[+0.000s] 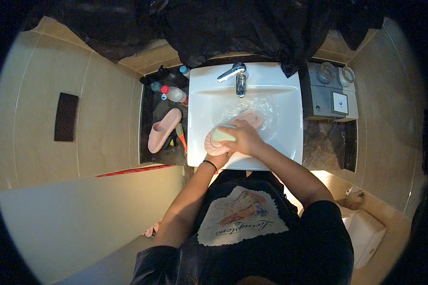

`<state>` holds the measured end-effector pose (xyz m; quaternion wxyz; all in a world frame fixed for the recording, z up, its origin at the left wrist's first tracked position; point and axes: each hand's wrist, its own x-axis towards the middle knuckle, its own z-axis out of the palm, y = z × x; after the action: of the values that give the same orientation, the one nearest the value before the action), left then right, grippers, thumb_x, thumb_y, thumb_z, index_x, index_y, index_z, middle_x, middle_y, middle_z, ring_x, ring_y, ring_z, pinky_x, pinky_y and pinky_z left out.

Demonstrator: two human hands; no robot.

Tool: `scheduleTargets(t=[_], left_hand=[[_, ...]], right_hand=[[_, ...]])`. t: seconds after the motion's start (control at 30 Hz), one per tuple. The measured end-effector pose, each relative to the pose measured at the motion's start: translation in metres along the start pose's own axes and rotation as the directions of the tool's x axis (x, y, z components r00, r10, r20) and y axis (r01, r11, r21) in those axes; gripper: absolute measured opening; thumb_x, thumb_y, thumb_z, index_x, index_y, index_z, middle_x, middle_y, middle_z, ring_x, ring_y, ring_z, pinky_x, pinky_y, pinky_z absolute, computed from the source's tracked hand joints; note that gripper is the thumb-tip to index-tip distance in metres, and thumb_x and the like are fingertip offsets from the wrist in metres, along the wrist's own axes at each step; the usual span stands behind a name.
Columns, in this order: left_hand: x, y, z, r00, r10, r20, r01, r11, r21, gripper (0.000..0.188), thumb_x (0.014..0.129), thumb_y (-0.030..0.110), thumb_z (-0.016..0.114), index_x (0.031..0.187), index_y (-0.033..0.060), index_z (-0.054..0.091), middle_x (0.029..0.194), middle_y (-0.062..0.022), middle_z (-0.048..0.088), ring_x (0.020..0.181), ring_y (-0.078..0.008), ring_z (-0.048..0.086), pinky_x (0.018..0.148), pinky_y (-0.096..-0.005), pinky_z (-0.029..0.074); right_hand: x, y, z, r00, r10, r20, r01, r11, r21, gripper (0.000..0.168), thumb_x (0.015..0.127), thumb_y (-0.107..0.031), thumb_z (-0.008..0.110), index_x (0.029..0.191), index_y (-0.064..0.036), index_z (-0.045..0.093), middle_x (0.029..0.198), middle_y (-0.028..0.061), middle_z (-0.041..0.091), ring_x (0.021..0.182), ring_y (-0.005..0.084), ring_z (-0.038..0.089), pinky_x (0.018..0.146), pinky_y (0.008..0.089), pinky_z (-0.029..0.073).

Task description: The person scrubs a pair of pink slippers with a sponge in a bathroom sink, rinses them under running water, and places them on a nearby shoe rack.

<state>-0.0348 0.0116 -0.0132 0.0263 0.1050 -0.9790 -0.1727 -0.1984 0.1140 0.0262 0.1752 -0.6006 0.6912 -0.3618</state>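
Over the white washbasin (pixel 203 107), a pink slipper (pixel 251 119) lies at a slant, its strap end toward me. My right hand (pixel 248 137) grips a pale green sponge (pixel 224 134) and presses it against the slipper's ribbed strap. From below, my left hand (pixel 219 159), with a black band at the wrist, holds the near end of the slipper; its fingers are mostly hidden beneath. Water pools in the basin around the slipper's far end. A chrome faucet (pixel 240 83) stands at the back of the basin.
On the dark stone counter at left sit a second pink slipper (pixel 166 130), a brush with a red and yellow handle (pixel 181 137) and a red-capped bottle (pixel 174 94). Grey boxes (pixel 322 99) with jars on top occupy the right counter. Dark cloth (pixel 232 32) hangs behind the faucet.
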Motion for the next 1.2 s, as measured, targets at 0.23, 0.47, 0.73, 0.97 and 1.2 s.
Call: scheduleTargets(t=[0.23, 0.47, 0.73, 0.97, 1.2], left_hand=[[-0.016, 0.012, -0.013, 0.964, -0.252, 0.084, 0.265, 0.894, -0.361, 0.052, 0.092, 0.035, 0.069, 0.131, 0.0039, 0.057, 0.132, -0.0159, 0.059, 0.126, -0.0292, 0.053, 0.109, -0.0389, 0.039], [0.002, -0.005, -0.035, 0.502, -0.681, 0.532, 0.693, -0.051, -0.719, 0.049, 0.099, 0.047, 0.056, 0.115, 0.0011, 0.063, 0.108, -0.0105, 0.069, 0.103, -0.022, 0.066, 0.089, -0.035, 0.053], [0.02, -0.011, -0.016, 0.725, -0.496, 0.477, -0.03, -0.715, -0.699, 0.063, 0.104, 0.054, 0.032, 0.145, 0.0076, 0.041, 0.142, -0.0142, 0.053, 0.13, -0.0316, 0.051, 0.111, -0.0482, 0.039], [0.021, 0.003, -0.032, 0.699, -0.482, 0.529, -0.111, -0.803, -0.585, 0.065, 0.105, 0.053, 0.021, 0.148, 0.0077, 0.038, 0.149, -0.0154, 0.046, 0.139, -0.0335, 0.042, 0.119, -0.051, 0.026], [0.007, -0.008, -0.013, 0.749, -0.489, 0.447, -0.126, -0.768, -0.628, 0.053, 0.104, 0.039, 0.043, 0.146, 0.0063, 0.04, 0.146, -0.0157, 0.049, 0.135, -0.0326, 0.046, 0.116, -0.0494, 0.034]], right_hand=[[-0.007, 0.087, -0.026, 0.91, 0.414, -0.037, -0.407, 0.871, -0.276, 0.059, 0.085, -0.038, 0.071, 0.14, -0.026, 0.055, 0.122, 0.02, 0.056, 0.113, 0.0377, 0.053, 0.098, 0.0466, 0.044], [-0.006, 0.111, 0.007, 0.828, 0.468, -0.308, -0.56, 0.72, -0.411, 0.061, 0.09, -0.039, 0.066, 0.146, -0.025, 0.047, 0.127, 0.0179, 0.051, 0.115, 0.0353, 0.049, 0.095, 0.0497, 0.038], [0.008, -0.024, 0.008, 0.927, 0.046, -0.372, -0.135, 0.967, -0.217, 0.047, 0.089, -0.026, 0.066, 0.136, -0.028, 0.059, 0.118, 0.0165, 0.054, 0.106, 0.0372, 0.052, 0.093, 0.0505, 0.041], [0.021, 0.024, 0.025, 0.946, 0.185, -0.266, -0.175, 0.983, 0.061, 0.052, 0.092, -0.022, 0.064, 0.142, -0.017, 0.052, 0.116, 0.0219, 0.051, 0.105, 0.0389, 0.055, 0.092, 0.0424, 0.046], [0.015, 0.017, 0.02, 0.933, 0.254, -0.254, -0.258, 0.966, 0.019, 0.066, 0.086, -0.031, 0.071, 0.147, -0.019, 0.047, 0.13, 0.0203, 0.052, 0.12, 0.0386, 0.051, 0.104, 0.0462, 0.041]])
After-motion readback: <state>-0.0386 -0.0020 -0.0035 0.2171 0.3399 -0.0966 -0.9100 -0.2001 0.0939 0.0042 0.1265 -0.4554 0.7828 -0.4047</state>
